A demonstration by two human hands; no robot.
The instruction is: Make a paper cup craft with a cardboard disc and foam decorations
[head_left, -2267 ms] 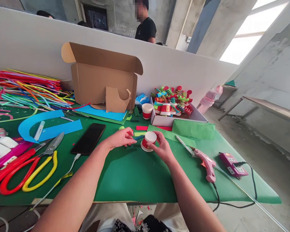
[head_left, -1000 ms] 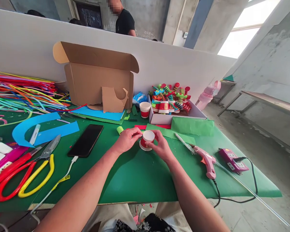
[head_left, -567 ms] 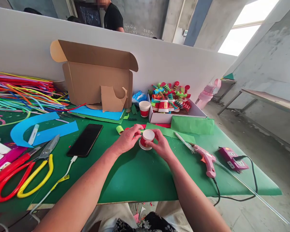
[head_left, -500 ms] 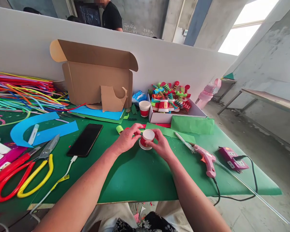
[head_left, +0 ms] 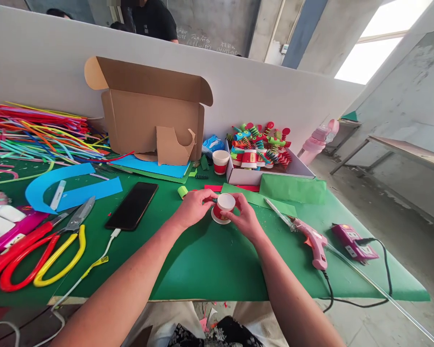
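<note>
Red/white paper cup (head_left: pixel 225 202) is gripped by R hand (head_left: pixel 243 216) here, thumb pressed on its near face, fingers round its R side. It's held base up, wide rim down at the desk (head_left: pixel 210 274); rim contact can't be told. On cup's L side, a small dark-teal pc (head_left: pixel 214 200) is pinched btwn thumb & fingertips of L hand (head_left: pixel 196 208), mostly hidden; it's right by the cup wall. So cup's flanked by both hands! Off to R, well apart, pink glue gun (head_left: pixel 314 245) is laid down; phone (head_left: pixel 132 206) is set L.
</note>
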